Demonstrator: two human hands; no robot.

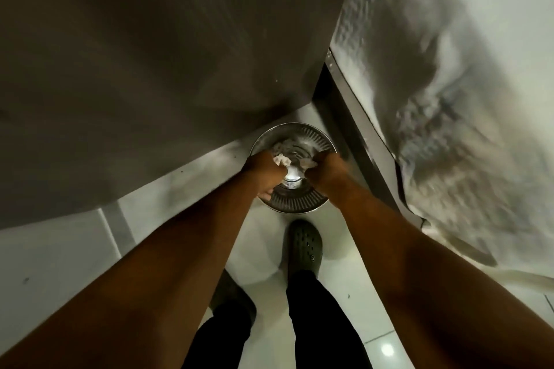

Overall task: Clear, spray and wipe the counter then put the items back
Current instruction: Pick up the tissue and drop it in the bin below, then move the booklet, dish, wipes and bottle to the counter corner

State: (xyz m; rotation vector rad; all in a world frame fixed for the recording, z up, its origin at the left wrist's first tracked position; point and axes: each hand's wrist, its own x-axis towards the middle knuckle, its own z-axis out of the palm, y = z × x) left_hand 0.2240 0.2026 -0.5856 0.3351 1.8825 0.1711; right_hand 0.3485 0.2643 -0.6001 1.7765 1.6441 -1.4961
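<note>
A round steel waste bin point(311, 135) with a slotted rim stands on the floor, seen from straight above. Both my hands reach down over its mouth. My left hand point(263, 169) grips a crumpled whitish paper wad point(282, 160) at the bin's left side. My right hand point(325, 169) pinches another crumpled paper scrap point(307, 162) over the right side. A bright reflection shows deep in the bin between the hands.
A grey wall or cabinet face point(150, 69) fills the upper left. A marbled grey-white counter point(449, 84) with a dark edge runs down the right. My feet in dark clogs point(304, 246) stand on the white tiled floor point(60, 263) just behind the bin.
</note>
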